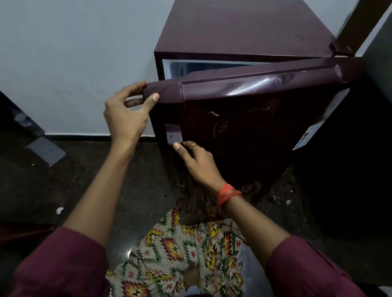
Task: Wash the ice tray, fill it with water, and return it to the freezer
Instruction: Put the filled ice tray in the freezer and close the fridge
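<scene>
fridge door (247, 125) ajar, left hand (124, 116) gripping its corner, right hand (196, 162) near lock (173, 133)

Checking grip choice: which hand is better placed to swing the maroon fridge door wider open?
Left. The left hand grips the ajar maroon fridge door's free top corner; the right hand only touches its front.

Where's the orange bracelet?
Head view, centre: the orange bracelet circles the wrist below the right hand, which touches the fridge door near its small plate.
</scene>
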### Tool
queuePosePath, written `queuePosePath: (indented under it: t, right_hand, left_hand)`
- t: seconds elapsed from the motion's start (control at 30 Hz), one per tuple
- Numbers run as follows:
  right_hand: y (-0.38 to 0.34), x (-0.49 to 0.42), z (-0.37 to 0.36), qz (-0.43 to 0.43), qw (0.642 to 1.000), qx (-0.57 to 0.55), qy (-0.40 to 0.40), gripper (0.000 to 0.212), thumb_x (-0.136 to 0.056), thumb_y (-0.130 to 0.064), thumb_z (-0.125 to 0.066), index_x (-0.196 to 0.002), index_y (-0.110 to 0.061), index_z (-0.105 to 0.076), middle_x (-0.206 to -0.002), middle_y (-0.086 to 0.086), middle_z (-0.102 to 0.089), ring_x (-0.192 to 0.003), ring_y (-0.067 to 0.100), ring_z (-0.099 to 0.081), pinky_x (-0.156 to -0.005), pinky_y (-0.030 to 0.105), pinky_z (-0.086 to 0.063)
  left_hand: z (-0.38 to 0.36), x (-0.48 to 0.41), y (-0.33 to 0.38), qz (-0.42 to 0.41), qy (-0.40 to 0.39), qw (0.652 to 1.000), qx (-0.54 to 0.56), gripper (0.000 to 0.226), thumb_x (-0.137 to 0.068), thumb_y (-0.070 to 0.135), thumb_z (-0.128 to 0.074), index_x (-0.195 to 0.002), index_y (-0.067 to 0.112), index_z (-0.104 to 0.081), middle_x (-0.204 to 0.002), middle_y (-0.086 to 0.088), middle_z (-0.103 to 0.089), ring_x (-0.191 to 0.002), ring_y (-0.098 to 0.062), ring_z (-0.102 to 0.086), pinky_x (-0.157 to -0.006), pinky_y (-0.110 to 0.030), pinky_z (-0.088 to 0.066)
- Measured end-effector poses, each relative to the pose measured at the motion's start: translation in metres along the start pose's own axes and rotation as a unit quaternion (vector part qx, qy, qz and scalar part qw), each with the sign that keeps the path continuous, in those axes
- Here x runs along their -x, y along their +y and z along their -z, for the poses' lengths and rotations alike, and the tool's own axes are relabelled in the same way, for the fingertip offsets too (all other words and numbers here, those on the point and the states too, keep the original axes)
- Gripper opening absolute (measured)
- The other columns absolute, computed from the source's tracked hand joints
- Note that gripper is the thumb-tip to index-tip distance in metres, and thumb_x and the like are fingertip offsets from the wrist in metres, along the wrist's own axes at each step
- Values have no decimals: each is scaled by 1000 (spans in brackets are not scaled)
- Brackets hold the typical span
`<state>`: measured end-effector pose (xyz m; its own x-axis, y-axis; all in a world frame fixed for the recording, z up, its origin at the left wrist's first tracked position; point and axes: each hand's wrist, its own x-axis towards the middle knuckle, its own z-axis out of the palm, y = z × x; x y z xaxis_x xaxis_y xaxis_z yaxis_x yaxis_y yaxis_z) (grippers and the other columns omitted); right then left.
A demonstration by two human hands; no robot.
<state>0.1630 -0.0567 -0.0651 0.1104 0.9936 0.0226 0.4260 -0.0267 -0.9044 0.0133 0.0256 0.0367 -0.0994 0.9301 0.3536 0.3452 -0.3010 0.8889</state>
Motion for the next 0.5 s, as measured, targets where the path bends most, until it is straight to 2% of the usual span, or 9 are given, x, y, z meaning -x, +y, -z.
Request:
queuePosePath:
  t: [0.23,0.37,0.5]
  right_hand:
    - [0,-44,-11,-15,1000,9,15,56,-95,-64,-42,-121,-20,-65,-116,1,-71,-114,17,-62,-98,35,-48]
    - [1,-63,-14,-29,999,10,17,63,-93,-68,-41,-127,-19,-63,-124,2,-68,-121,18,-58,-103,35,-45]
    - [-2,-75,-15,-33,999,4,26,61,-94,-66,-43,-127,-19,-63,-124,1,-68,-121,17,-58,-101,31,-45]
  left_hand:
    - [-21,-38,-18,39,17,997,67,48,-76,29,-84,-120,15,-70,-108,5,-73,-92,-5,-73,-86,-30,-59]
    - [-30,-52,-23,50,8,994,93,42,-78,23,-82,-118,17,-70,-106,8,-74,-94,-6,-73,-89,-33,-58]
    - [-35,-65,-26,52,-1,993,106,38,-80,19,-81,-117,19,-71,-106,8,-74,-94,-6,-72,-90,-32,-58]
